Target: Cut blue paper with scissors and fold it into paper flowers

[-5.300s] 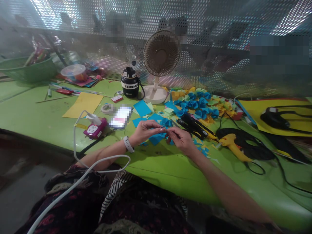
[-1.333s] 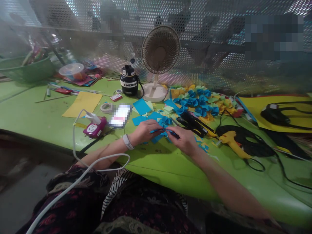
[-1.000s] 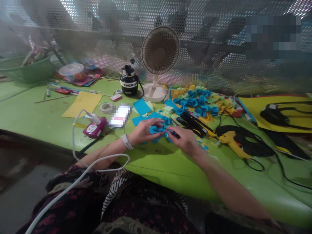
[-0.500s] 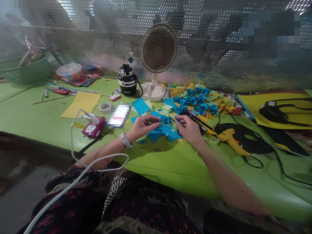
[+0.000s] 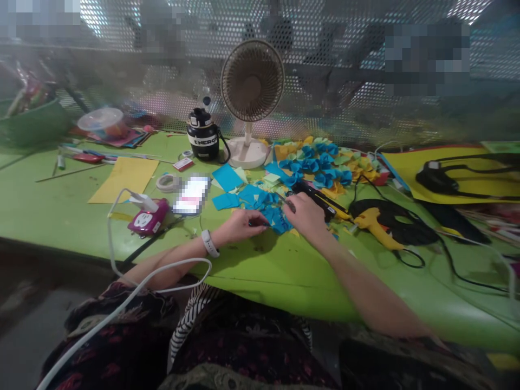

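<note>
The long green bench [image 5: 280,281], its glossy surface curving away at the front edge, runs below a perforated metal screen [image 5: 325,70] dotted with round holes. On the bench stand a round-caged desk fan [image 5: 252,81] on a white base and a black-and-white insulated jug [image 5: 202,142]. To the right lies a yellow sheet [image 5: 447,187] with black cords on it, and nearer sits a yellow glue gun [image 5: 376,221] trailing a black cable.

A heap of folded paper flowers [image 5: 320,164] in blue, yellow and green fills the bench beyond the hands. Closer in, flat blue paper pieces [image 5: 264,208] lie scattered, sharp-cornered and overlapping (some are plain squares).

The left hand [image 5: 239,226], wearing a white wristband, lies low with its fingers curled beside and partly over the blue paper; whether it pinches any, I cannot tell. The right hand [image 5: 304,214] is closed, its wrist raised — a slim dark tool [image 5: 290,203] pokes from its grip, the tip angled toward the paper.
</note>
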Action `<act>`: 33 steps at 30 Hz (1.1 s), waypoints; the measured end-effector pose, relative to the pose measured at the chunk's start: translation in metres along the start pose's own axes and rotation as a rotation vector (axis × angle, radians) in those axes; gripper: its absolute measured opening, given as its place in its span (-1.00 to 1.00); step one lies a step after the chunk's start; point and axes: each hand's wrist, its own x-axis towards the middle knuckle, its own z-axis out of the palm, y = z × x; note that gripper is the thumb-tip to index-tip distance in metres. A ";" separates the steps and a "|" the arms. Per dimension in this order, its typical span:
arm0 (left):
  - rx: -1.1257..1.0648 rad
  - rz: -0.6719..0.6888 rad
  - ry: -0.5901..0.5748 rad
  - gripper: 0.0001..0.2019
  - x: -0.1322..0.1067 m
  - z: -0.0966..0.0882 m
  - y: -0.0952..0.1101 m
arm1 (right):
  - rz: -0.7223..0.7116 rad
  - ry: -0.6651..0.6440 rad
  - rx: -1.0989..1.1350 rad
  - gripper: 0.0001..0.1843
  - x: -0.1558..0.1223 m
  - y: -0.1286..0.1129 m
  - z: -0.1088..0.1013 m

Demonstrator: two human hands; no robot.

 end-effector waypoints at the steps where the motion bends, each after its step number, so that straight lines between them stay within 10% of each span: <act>1: 0.006 -0.005 -0.002 -0.79 0.000 0.001 -0.001 | -0.017 0.008 0.030 -0.75 0.001 -0.001 0.001; 19: -0.029 0.011 0.336 -0.67 0.018 -0.023 -0.017 | -0.016 -0.039 0.157 -0.84 0.033 -0.019 0.008; 33: -0.155 0.075 0.315 -0.72 0.029 -0.024 -0.028 | -0.024 0.072 0.727 -0.83 0.023 -0.031 -0.007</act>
